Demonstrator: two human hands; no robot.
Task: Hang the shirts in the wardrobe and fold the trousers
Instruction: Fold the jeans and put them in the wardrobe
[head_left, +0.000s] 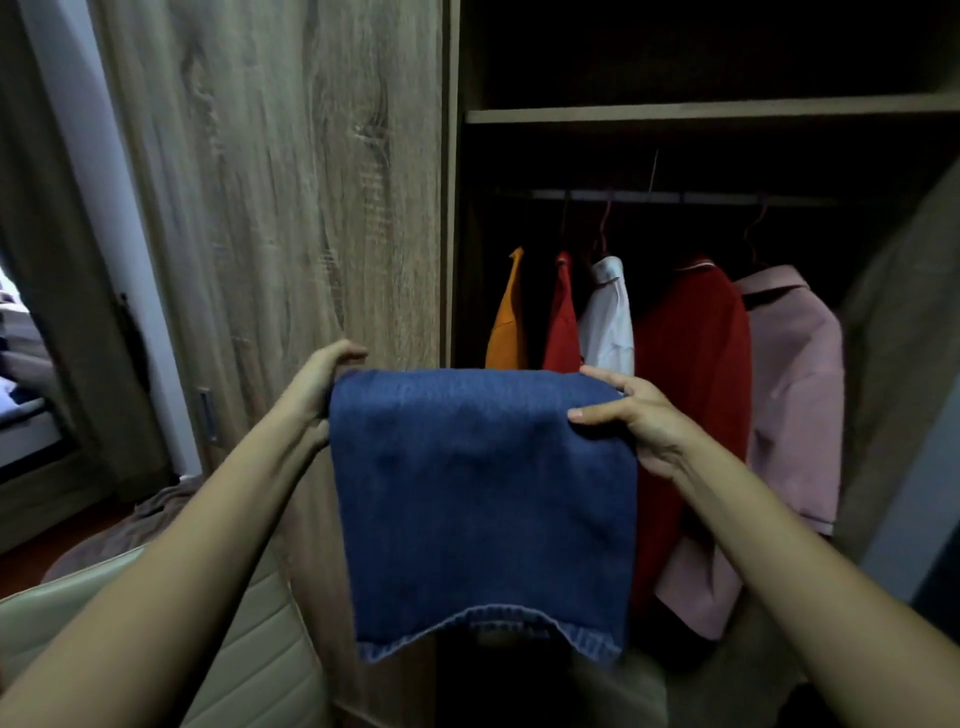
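While both bare arms are reaching in from the bottom corners of the frame, the person is holding the blue denim trousers (483, 483) up in the middle of the picture, right in front of the wardrobe (291, 182). The trousers are hanging doubled over, with the fold running along the top and a stitched edge dangling at the lower centre. The left hand (317, 389) is gripping the fold's left end, its fingers curling over the top of the cloth. The right hand (634, 421) is pinching the right end, thumb lying on the near face and fingers stretching along the top edge.

Behind the trousers, the wood-grain door is filling the upper left, and the open compartment is showing dark on the right. Under a shelf (701, 114) a rail (675, 197) is carrying five shirts on hangers: orange (506, 327), red (561, 322), white (610, 322), dark red (696, 389) and pink (795, 405), running left to right. The lower parts of the first three are hiding behind the denim. At the lower left a beige padded cushion (244, 649) is sitting beneath the left forearm, with a brownish cloth (130, 530) lying beyond it.
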